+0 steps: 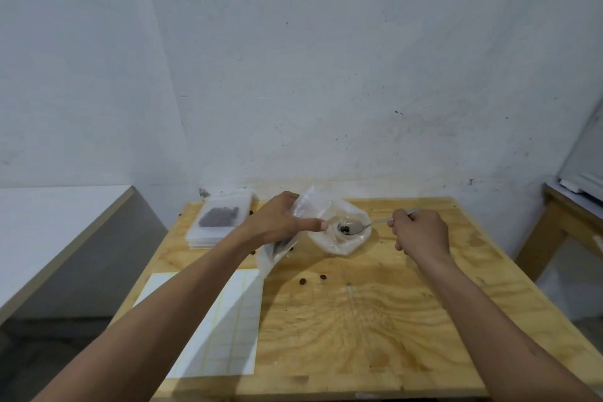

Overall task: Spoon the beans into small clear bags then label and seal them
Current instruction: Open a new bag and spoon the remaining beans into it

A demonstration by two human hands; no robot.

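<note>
L fingers: left hand [280,222] grips the small clear bag [277,248] near its mouth, fingers curled round the film, thumb stretched toward the spoon.
R fingers: right hand [419,233] closed round the spoon [354,228] handle; bowl carries a few dark beans [345,230], approx 3–4.
Spoon position: bowl hovers over a white plastic bag-lined dish [342,238], just beside the held bag's mouth.
Held bag: hangs below the L hand; some beans already inside, count unclear.
Handling: bag likely v. light, limp, slippery; best pinched at the rim to keep the mouth open. Beans small, hard, roll easily, so keep the spoon level.
Loose beans: 2 on the table [391,320] nr centre, a few more by the bag.
Stack: pile of flat bags [222,222] back left, 1 filled on top; no. in pile can't tell.
Labels: 1 label sheet [225,336] front left, gridded.
</note>
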